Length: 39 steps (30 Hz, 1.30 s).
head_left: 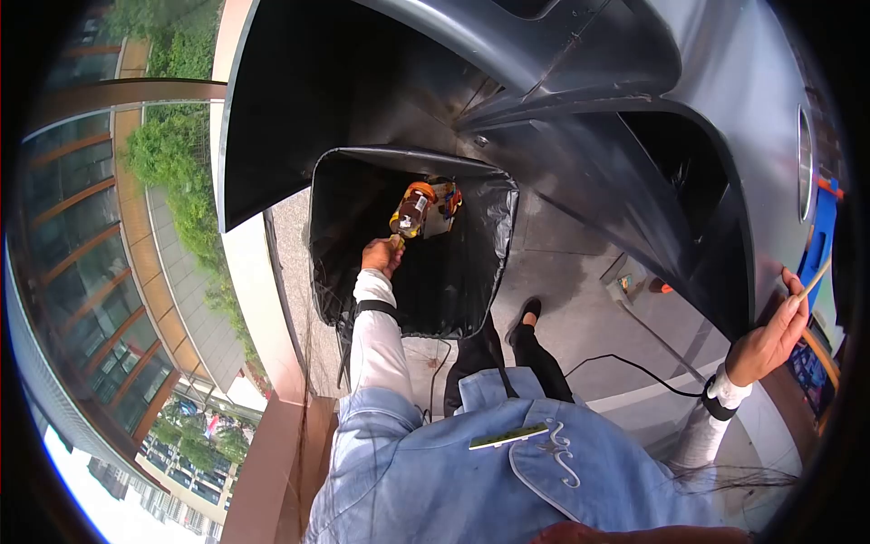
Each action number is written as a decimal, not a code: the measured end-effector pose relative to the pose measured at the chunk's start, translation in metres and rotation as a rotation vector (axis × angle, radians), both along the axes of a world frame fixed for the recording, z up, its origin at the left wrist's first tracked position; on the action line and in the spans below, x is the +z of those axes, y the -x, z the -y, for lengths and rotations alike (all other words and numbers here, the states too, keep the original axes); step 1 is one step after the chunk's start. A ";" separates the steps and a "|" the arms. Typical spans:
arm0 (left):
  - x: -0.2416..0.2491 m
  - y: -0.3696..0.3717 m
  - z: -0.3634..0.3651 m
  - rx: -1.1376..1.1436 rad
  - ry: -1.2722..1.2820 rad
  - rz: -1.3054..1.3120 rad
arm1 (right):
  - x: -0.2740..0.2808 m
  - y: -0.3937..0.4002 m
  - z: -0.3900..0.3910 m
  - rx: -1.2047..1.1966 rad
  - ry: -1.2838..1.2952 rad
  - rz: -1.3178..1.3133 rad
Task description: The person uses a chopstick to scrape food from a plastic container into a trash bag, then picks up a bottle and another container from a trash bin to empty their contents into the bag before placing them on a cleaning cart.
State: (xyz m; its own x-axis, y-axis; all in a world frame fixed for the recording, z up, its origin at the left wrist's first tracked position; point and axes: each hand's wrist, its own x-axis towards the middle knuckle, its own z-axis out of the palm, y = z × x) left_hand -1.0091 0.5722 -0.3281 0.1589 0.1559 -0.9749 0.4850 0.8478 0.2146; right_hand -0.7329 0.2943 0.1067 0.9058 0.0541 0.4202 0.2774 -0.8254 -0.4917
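Note:
A black-lined bin (503, 231) stands below me, its top wide open. My left hand (382, 257) reaches into it with closed fingers at the lower end of a brown-and-orange package (413, 208); whether this is a bottle or a wrapper I cannot make out. Beside the package lies colourful litter (446, 204). Far to the right, my right hand (770, 343) is by the edge of a dark metal panel (739, 199), its fingers around a thin wooden stick (816, 277). Part of the stick is hidden behind the fingers.
A dark metal housing (580, 54) with open hatches arches over the bin. On the floor to the right rests a long-handled dustpan (625, 279). A black cord (616, 358) runs to my right wrist. Blue items (823, 236) crowd the right edge; a pale ledge (245, 236) borders the left.

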 end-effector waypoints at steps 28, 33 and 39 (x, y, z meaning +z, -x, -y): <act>0.146 0.040 0.017 0.195 0.057 0.430 | 0.006 0.001 0.008 0.226 -0.146 0.046; 0.184 0.041 0.024 -0.057 -0.367 0.299 | 0.006 0.000 0.012 0.272 -0.193 0.084; 0.215 0.048 0.032 -0.551 -0.990 0.105 | 0.005 0.001 0.018 0.341 -0.262 0.170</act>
State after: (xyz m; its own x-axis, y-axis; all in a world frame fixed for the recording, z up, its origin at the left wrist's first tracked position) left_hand -1.0574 0.5402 -0.1133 0.5179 0.7334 -0.4404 0.6793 -0.0396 0.7328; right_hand -0.7342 0.2759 0.1112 0.7716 0.2090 0.6008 0.6064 -0.5270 -0.5954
